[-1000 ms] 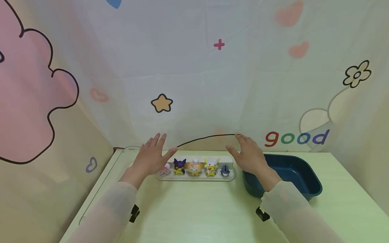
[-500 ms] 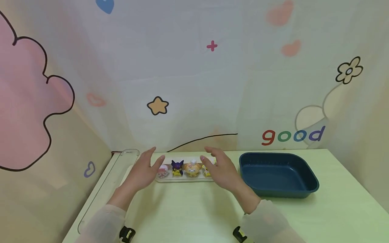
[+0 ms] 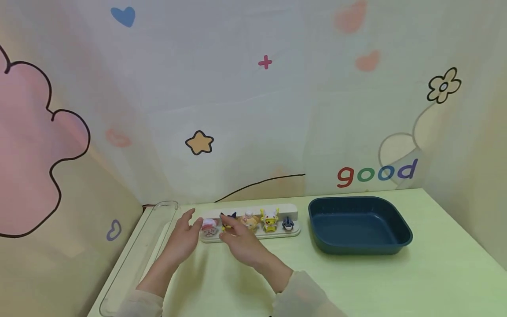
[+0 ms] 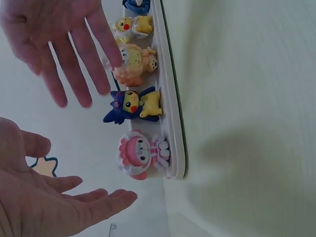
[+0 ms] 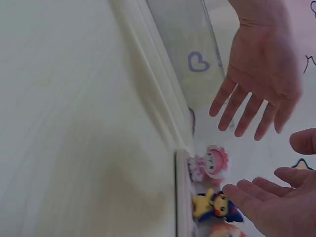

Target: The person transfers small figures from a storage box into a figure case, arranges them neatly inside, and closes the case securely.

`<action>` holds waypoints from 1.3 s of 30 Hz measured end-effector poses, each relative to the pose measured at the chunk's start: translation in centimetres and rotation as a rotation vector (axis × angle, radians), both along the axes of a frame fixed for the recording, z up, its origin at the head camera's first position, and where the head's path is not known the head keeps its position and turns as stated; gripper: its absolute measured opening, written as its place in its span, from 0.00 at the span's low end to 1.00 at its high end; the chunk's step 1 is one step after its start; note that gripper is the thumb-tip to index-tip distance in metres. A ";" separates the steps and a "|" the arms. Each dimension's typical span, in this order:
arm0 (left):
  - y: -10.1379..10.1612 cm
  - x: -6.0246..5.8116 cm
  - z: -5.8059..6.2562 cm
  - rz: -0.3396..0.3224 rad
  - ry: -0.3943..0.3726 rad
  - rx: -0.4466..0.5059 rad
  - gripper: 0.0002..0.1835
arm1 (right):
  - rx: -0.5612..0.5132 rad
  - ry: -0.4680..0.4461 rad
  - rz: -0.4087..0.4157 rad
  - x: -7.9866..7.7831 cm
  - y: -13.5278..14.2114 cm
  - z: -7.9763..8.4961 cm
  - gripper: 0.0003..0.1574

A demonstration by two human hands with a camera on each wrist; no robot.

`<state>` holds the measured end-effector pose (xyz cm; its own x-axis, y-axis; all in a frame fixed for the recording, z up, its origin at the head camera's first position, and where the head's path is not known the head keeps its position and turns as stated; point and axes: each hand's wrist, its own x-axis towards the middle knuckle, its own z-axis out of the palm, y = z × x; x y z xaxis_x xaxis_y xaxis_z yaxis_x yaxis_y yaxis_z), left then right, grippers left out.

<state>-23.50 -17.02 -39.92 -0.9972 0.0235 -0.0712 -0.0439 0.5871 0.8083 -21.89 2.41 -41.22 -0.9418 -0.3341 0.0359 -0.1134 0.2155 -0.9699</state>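
A white stepped stand [image 3: 292, 212] holds a row of several small figurines at the back of the table. At its left end is a pink-and-white figurine [image 3: 209, 228], beside a dark-purple and yellow figurine [image 4: 133, 104]. Further right come an orange figurine [image 3: 250, 221], a yellow-and-white figurine [image 3: 270, 220] and a small blue figurine [image 3: 288, 223]. My left hand [image 3: 183, 240] hovers by the stand's left end, fingers relaxed and holding nothing. Palm facing it, my right hand [image 3: 243, 246] is also bare, its loosely bent fingers overlapping the purple figurine in the head view.
A dark blue basin [image 3: 360, 250] stands on the right of the table. Along the left side lies a long clear plastic cover [image 3: 134, 259] beside a white strip [image 3: 156, 248]. A printed cloth [image 3: 237, 110] hangs behind the table.
My right hand has swung left from beside the basin to in front of the stand, nearing the left hand. The left hand has drawn slightly lower and left. The head view has shifted slightly.
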 end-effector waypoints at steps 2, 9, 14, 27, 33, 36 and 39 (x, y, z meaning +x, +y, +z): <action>0.0 0.2 -0.4 0.019 -0.024 0.028 0.35 | -0.026 -0.041 0.025 0.0 -0.9 -0.5 0.41; 0.2 -0.1 -1.6 0.074 -0.040 0.097 0.35 | 0.008 -0.060 0.070 -0.4 -2.7 -1.5 0.60; 0.7 -0.9 -2.5 0.121 -0.023 0.112 0.34 | 0.046 -0.022 0.064 -1.2 -3.3 -2.0 0.62; 0.6 -1.6 -5.1 0.206 0.034 0.152 0.28 | 0.105 0.073 0.068 -1.8 -4.2 -4.1 0.62; 0.8 -2.5 -5.7 0.217 0.074 0.111 0.26 | 0.089 0.106 0.031 -2.1 -4.4 -4.6 0.58; 0.7 -2.8 -5.9 0.220 0.082 0.084 0.26 | 0.077 0.108 0.030 -2.1 -4.6 -4.9 0.57; 0.9 -3.0 -6.1 0.227 0.098 0.062 0.26 | 0.073 0.102 0.029 -2.1 -4.4 -5.1 0.58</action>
